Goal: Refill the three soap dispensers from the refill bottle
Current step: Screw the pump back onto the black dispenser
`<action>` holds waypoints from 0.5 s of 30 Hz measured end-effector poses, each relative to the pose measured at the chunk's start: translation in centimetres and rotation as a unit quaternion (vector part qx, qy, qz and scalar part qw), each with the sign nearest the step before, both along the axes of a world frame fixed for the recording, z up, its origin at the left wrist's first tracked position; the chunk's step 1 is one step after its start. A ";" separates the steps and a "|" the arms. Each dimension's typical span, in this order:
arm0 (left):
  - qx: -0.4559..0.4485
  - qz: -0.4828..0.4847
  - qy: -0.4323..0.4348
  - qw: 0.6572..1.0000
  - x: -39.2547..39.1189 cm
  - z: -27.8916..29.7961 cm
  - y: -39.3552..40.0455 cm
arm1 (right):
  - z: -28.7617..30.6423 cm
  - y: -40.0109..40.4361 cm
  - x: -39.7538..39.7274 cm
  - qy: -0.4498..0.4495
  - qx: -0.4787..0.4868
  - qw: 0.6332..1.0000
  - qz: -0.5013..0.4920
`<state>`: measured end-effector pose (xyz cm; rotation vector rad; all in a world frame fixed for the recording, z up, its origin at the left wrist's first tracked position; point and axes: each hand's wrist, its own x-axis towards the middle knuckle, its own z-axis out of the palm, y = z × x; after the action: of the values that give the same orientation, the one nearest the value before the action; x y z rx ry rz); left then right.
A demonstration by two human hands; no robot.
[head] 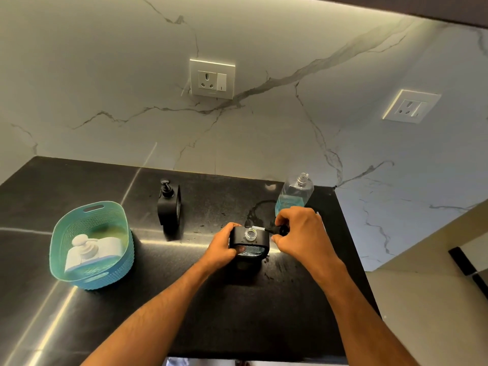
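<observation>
Two bare forearms enter from 6 o'clock and meet over a black, glossy surface. Left hand: fingers wrapped around the left side of a black-framed soap dispenser, which stands on the surface at frame centre with its clear neck open and uncapped. Right hand: fingers pinched on a black pump head, held tilted just beside the dispenser's neck at its 3 o'clock, with the pale dip tube pointing toward the opening. Refill bottle: clear, uncapped, holding blue liquid in its lower part, upright at 1 o'clock from the dispenser, just behind the right hand. Second black dispenser: pump fitted, upright at 11 o'clock, well apart from the hands. Teal basket: at 9 o'clock, containing a white dispenser lying on its side. Wet marks show on the surface near the refill bottle. Marble wall behind carries two sockets.
</observation>
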<state>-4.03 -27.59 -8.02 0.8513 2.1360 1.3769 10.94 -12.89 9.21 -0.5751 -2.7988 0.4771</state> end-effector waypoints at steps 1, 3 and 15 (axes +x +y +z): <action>-0.001 0.000 0.001 1.000 0.0 -0.1 0.0 | 0.2 0.0 -0.1 -0.002 0.002 1.000 0.002; -0.004 -0.001 0.001 1.000 0.0 -0.1 0.1 | 0.6 -0.2 -0.3 -0.007 0.007 1.000 0.006; -0.026 -0.009 0.028 0.999 0.3 0.2 0.3 | -2.9 -1.8 -5.4 -0.068 0.058 0.987 0.133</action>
<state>-3.77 -27.28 -7.83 0.8963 2.1906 1.2958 5.59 -14.65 6.27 -0.2170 -3.0266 0.3318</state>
